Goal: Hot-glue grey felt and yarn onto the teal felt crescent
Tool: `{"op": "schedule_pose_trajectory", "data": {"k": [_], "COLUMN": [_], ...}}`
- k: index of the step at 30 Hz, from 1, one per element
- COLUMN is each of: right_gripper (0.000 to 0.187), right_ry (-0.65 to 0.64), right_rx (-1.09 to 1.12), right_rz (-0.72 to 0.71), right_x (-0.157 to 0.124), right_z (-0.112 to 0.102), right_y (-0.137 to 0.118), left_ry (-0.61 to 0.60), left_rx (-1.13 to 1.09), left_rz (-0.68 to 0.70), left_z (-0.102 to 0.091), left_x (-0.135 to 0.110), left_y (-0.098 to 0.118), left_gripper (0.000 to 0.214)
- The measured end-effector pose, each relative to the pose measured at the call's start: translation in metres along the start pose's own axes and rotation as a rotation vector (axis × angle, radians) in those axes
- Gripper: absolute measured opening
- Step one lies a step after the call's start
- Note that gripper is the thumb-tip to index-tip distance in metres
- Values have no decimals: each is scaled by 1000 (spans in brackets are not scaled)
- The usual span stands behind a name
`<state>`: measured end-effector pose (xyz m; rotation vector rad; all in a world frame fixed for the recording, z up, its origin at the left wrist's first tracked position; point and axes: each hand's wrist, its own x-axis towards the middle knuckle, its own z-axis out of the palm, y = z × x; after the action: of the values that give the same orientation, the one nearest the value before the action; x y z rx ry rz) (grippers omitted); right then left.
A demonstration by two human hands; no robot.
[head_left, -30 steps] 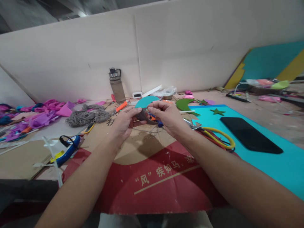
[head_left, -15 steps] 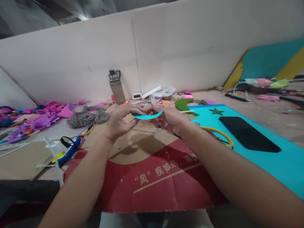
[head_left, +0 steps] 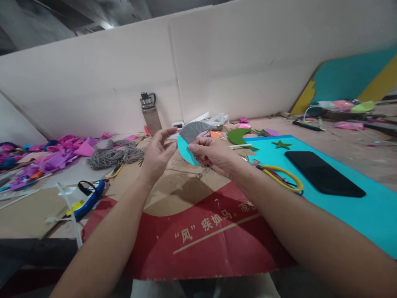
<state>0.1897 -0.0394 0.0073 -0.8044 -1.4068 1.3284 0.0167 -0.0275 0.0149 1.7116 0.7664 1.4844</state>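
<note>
The right hand (head_left: pixel 218 154) has its thumb and fingers clamped on the inner edge of a flat turquoise crescent (head_left: pixel 182 151) whose upper part is wrapped in grey yarn (head_left: pixel 192 130), holding it above the brown-and-red printed cardboard sheet (head_left: pixel 204 248). The left hand (head_left: pixel 156 155) has its fingers spread apart just beside the crescent's outer edge, though whether a fingertip touches is hard to tell. Left of those fingers lies a loose grey yarn skein (head_left: pixel 113 155), while right of the clamped fingers lies a flat black phone (head_left: pixel 322 173).
</note>
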Motion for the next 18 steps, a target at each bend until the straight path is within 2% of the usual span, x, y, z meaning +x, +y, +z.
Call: {"op": "schedule_pose_trajectory", "data": {"k": [4, 8, 13, 18], "right_gripper": [31, 31, 26, 22], "right_ry": [154, 191, 127, 66], "right_rx": [-227, -328, -366, -334], "right_rz": [-95, -137, -94, -90], "right_x": [4, 3, -1, 2], "right_z": [3, 7, 12, 6], "right_y": [8, 13, 11, 17], "left_ry": [-110, -47, 15, 136], "left_rx": [-156, -178, -232, -195], "left_rz": [-204, -301, -329, -363], "left_z": [6, 9, 5, -8], "left_x": [0, -2, -1, 5], "left_y": [-11, -14, -11, -7], "left_gripper": [29, 26, 23, 26]}}
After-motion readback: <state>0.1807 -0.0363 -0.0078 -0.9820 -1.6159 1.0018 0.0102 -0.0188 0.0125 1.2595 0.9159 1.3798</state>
